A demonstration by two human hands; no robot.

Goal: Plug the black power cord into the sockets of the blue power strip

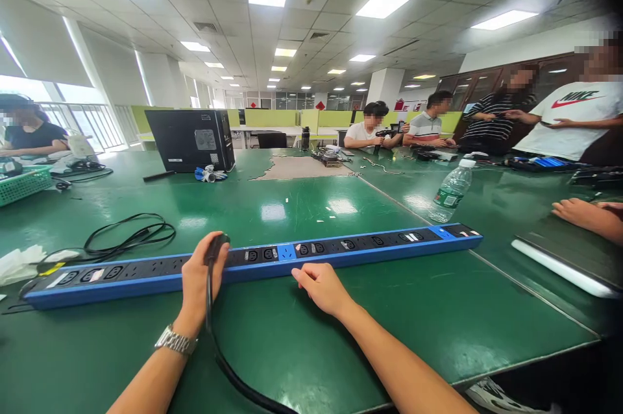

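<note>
Person's L hand (pixel 198 274) is clenched round a black plug (pixel 217 245), held over the power strip (pixel 260 269) a bit L of its middle; can't tell if plug & strip touch. Strip lies on the worktop (pixel 272 349), long axis L–R, R end slightly farther off. Cable (pixel 210 313) drops from plug twd near side. R hand (pixel 322 291), loosely curled w/ nothing visible in it, is at strip's near edge, R of L hand; contact unclear. L hand's the nearer to plug, overlapping strip in view.
</note>
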